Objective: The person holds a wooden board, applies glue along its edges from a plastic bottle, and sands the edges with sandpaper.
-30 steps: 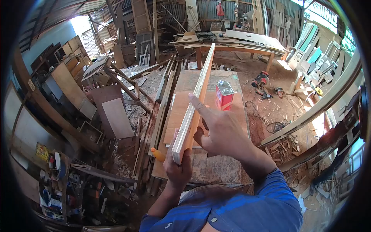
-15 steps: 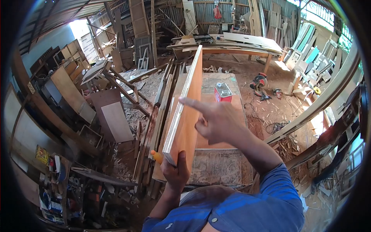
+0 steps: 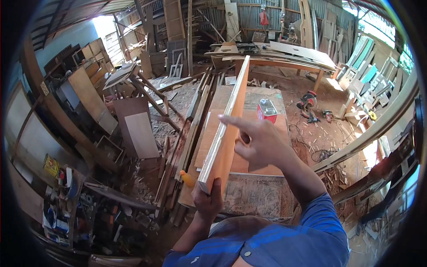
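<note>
A long plywood panel (image 3: 230, 129) stands on edge above the workbench, its layered edge facing up and its far end pointing away. My left hand (image 3: 208, 201) grips the near lower corner, thumb on the right face. The index finger of my right hand (image 3: 260, 141) is stretched out, its tip at the panel's top edge about midway along; the other fingers are curled, holding nothing visible. Behind that hand, a red and silver can (image 3: 267, 110) stands on the bench. An orange bottle (image 3: 187, 179) is just left of the panel's near end.
The workbench (image 3: 258, 196) carries a flat reddish board (image 3: 209, 129). Long planks (image 3: 192, 120) lie to its left. A table with boards (image 3: 284, 60) stands behind. On the floor at right are a red power saw (image 3: 308, 100), cables and wood scraps. A cluttered shelf is at lower left.
The panel first tilted to show more of its right face, then shifted back right with my left hand. My right fingertip has stayed near its top edge. The camera view has turned slightly.
</note>
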Available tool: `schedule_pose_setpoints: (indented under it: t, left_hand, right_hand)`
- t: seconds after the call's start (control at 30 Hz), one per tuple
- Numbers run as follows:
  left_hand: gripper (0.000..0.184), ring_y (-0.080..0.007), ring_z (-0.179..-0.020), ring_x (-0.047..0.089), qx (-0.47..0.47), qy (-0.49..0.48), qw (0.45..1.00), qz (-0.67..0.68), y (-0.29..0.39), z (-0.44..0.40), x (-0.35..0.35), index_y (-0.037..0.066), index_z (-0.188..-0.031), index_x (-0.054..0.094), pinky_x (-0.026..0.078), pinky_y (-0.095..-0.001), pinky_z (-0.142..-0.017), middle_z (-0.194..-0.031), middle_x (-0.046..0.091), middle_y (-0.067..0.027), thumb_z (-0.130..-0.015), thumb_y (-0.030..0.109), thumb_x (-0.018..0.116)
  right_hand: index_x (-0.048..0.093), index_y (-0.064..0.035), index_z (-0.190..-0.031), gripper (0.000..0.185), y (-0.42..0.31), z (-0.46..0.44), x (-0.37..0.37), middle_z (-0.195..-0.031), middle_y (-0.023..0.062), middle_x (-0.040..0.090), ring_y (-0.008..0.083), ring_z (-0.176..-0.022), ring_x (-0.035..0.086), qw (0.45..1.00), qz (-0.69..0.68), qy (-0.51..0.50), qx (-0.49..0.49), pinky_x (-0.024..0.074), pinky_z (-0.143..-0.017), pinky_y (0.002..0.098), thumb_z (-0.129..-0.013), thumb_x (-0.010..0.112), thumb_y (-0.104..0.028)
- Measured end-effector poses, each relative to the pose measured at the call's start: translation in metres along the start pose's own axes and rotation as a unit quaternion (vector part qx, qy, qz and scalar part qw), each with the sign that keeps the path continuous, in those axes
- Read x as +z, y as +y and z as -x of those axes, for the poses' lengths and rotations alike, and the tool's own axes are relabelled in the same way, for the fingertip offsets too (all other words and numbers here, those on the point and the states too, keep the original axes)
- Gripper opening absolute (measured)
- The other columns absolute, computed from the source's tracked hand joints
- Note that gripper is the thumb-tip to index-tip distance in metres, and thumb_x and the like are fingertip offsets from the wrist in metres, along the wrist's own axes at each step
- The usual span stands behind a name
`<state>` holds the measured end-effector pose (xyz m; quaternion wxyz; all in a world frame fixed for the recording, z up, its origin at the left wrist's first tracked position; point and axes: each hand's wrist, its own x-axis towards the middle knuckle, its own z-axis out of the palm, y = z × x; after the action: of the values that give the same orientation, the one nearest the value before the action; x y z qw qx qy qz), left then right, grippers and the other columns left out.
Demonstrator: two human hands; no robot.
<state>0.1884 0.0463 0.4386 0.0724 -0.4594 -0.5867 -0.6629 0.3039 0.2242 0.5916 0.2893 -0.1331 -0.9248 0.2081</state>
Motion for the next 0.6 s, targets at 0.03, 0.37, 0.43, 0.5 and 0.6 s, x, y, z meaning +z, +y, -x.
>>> schedule_pose_setpoints:
  t: [0.03,0.37,0.43,0.5,0.6]
  left_hand:
    - [0.025,-0.0348,-0.085,0.075,-0.002,-0.005,1.000,-0.002,-0.001,0.001,-0.002,-0.010,-0.112,0.066,0.057,-0.0398,-0.074,-0.094,0.072,-0.0225,-0.097,0.009,0.070]
    - [0.028,-0.0340,-0.091,0.075,-0.008,-0.016,1.000,0.011,0.002,-0.004,0.005,-0.011,-0.118,0.065,0.057,-0.0400,-0.078,-0.102,0.072,-0.0233,-0.098,0.008,0.069]
    - [0.028,-0.0341,-0.091,0.074,-0.003,-0.013,1.000,0.004,0.001,-0.001,0.006,-0.011,-0.117,0.065,0.057,-0.0397,-0.078,-0.101,0.072,-0.0233,-0.098,0.008,0.069]
    - [0.027,-0.0342,-0.090,0.074,0.013,0.001,1.000,-0.003,0.000,-0.002,0.009,-0.011,-0.116,0.065,0.057,-0.0396,-0.077,-0.101,0.072,-0.0231,-0.098,0.009,0.069]
    - [0.033,-0.0275,-0.092,0.071,-0.030,-0.024,0.999,-0.002,0.002,0.006,0.008,-0.011,-0.118,0.064,0.054,-0.0392,-0.077,-0.105,0.072,-0.0191,-0.102,0.018,0.065]
  right_hand:
    - [0.060,-0.0156,-0.146,0.066,-0.005,0.006,0.001,-0.074,0.0152,0.066,0.0330,-0.062,0.065,0.999,-0.032,-0.009,-0.021,0.0529,-0.064,0.0454,-0.081,0.063,-0.012]
    - [0.065,-0.0186,-0.144,0.065,0.002,0.017,0.000,-0.072,0.0061,0.064,0.0184,-0.059,0.063,0.978,-0.130,0.046,-0.155,0.0524,-0.058,0.0332,-0.081,0.067,-0.001]
    - [0.067,-0.0213,-0.141,0.061,0.018,0.013,0.004,-0.075,0.0082,0.065,0.0230,-0.060,0.065,0.993,-0.029,0.046,-0.107,0.0539,-0.059,0.0362,-0.081,0.066,-0.007]
    - [0.068,-0.0230,-0.138,0.058,0.042,0.000,0.003,-0.078,0.0093,0.066,0.0255,-0.063,0.066,0.995,0.050,0.068,-0.060,0.0553,-0.061,0.0381,-0.082,0.066,-0.010]
    - [0.068,-0.0226,-0.137,0.056,0.070,-0.007,0.001,-0.080,0.0099,0.068,0.0270,-0.070,0.068,0.992,0.078,0.098,-0.020,0.0567,-0.067,0.0397,-0.082,0.067,-0.013]
